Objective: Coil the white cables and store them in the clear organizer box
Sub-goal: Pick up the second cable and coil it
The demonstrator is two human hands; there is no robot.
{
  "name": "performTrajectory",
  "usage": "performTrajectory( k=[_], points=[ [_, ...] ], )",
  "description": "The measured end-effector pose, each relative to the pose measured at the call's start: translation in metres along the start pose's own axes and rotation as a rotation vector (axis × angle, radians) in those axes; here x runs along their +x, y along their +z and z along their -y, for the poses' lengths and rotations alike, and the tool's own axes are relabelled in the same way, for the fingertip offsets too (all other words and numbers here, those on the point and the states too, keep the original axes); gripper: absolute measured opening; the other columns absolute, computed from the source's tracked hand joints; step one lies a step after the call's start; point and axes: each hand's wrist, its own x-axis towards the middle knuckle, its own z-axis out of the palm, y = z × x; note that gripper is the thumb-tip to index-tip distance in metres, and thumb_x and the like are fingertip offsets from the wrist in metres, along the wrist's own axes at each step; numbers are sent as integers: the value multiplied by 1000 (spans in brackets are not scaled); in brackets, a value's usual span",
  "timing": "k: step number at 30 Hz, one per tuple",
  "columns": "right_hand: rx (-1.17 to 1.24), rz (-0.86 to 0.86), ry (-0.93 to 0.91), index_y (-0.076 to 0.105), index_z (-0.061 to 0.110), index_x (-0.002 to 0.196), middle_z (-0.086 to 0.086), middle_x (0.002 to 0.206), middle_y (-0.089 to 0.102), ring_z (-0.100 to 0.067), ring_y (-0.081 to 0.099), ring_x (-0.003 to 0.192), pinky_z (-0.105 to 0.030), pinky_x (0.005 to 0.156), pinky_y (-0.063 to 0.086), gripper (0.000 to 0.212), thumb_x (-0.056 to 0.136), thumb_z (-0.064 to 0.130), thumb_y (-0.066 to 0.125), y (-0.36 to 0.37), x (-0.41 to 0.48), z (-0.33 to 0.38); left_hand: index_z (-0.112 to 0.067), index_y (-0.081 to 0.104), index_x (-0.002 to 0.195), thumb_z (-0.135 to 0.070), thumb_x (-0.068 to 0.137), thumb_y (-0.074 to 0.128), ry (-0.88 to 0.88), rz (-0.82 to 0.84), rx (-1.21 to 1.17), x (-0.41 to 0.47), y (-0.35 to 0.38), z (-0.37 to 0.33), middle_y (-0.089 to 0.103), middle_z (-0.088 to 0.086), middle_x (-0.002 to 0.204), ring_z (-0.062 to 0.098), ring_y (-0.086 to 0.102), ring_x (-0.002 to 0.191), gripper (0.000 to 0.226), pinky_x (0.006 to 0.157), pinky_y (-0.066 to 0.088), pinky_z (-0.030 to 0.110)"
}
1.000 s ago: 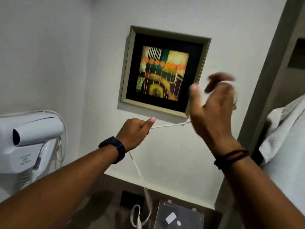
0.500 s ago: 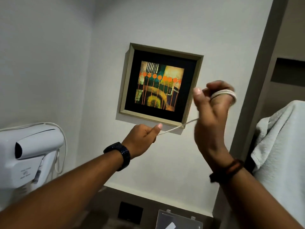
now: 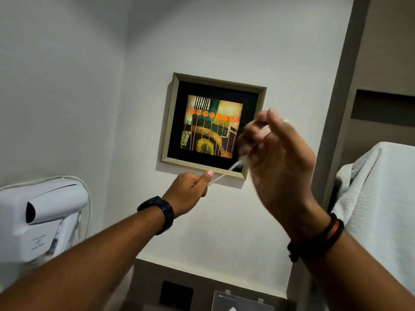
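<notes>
Winding the white cable (image 3: 226, 173) into loops, with the free stretch running taut from the left hand (image 3: 189, 194) up to the right hand (image 3: 277, 164), all in front of the lower right corner of the framed picture (image 3: 213, 124). Pinching the strand between thumb and curled fingers on the left, just below the picture's bottom edge; wrapping turns around the raised fingers (image 3: 262, 133) on the right, level with the picture's right side, though blurred by motion, so counting the turns or judging how tightly they sit is not possible. Risking, from here, turns sliding off the fingertips if the left pinch slackens and tension drops, or loops crossing and tangling if the wrist rotates faster than the strand feeds. Risking also an uneven coil too wide for the clear organizer box (image 3: 242, 300), glimpsed only in part well below the picture at the bottom edge. Holding both forearms lifted and extended toward the wall, the left wrist with its dark watch (image 3: 160, 213) angled up toward the picture, the right wrist with its dark bands (image 3: 321, 236) bent, palm turned inward. Keeping well clear of the wall-mounted hair dryer (image 3: 42, 216) far left of the picture and the pale towel (image 3: 379, 209) to its right.
</notes>
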Motion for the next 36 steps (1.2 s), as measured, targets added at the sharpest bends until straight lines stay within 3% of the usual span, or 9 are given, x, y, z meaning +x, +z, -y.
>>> performTrajectory(
  k=[4,7,14,20,22,26,30,32,36],
  points=[
    [-1422,-345,-484,47,6,91,2,78,40,-4,38,69,-16,65,29,36,94,41,45,-34,9,-8,-14,43,39,-44,92,41,84,-10,67,-3,-1,-15,38,3,41,16,33,40,61,48,31,32],
    [-2036,53,27,43,11,59,0,57,38,-17,39,53,-30,55,26,69,87,69,19,-65,-10,-28,-6,40,41,-42,92,43,134,-78,124,0,-9,-21,34,7,40,18,30,38,63,45,28,34],
    [-728,548,815,35,13,57,5,49,35,-13,33,45,-29,55,37,71,79,80,22,-54,-38,-32,0,46,44,-43,93,41,18,-151,197,5,-17,-1,41,10,43,26,39,43,65,48,32,37],
    [192,193,359,52,9,83,2,55,38,-14,38,55,-28,58,36,36,81,44,61,-25,-26,-9,-21,35,34,-47,92,37,-110,67,-22,-8,7,-1,37,-9,29,6,30,30,63,48,24,24],
    [37,-41,106,52,13,85,4,62,43,-11,41,61,-24,61,38,20,86,33,51,-27,-17,-9,-20,35,38,-51,91,37,-140,123,-40,-11,11,-5,37,-10,29,5,29,30,61,46,25,22],
    [-1010,-367,-357,43,6,99,7,74,41,2,47,64,-9,60,36,25,94,31,46,-54,-8,-23,-16,39,46,-59,86,36,-147,213,8,-13,11,-12,35,-10,33,6,26,33,59,43,26,20],
    [-1866,-146,-80,56,4,93,-10,84,57,-23,53,73,-29,65,33,63,91,61,28,-90,-25,-47,-10,49,52,-68,79,33,-92,205,79,-14,9,-15,46,-12,38,4,38,37,66,50,33,23],
    [-1841,69,265,59,8,75,-7,68,57,-21,54,63,-29,59,37,80,82,74,14,-99,-31,-50,-3,52,56,-76,70,30,-48,186,112,-14,6,-14,50,0,51,13,43,48,78,53,39,27],
    [-918,447,827,42,16,53,4,47,39,-16,35,43,-24,50,36,70,82,78,28,-94,-45,-43,-11,59,62,-69,70,39,49,181,65,-13,-5,-10,51,-1,56,12,43,53,62,55,38,29]
  ],
)
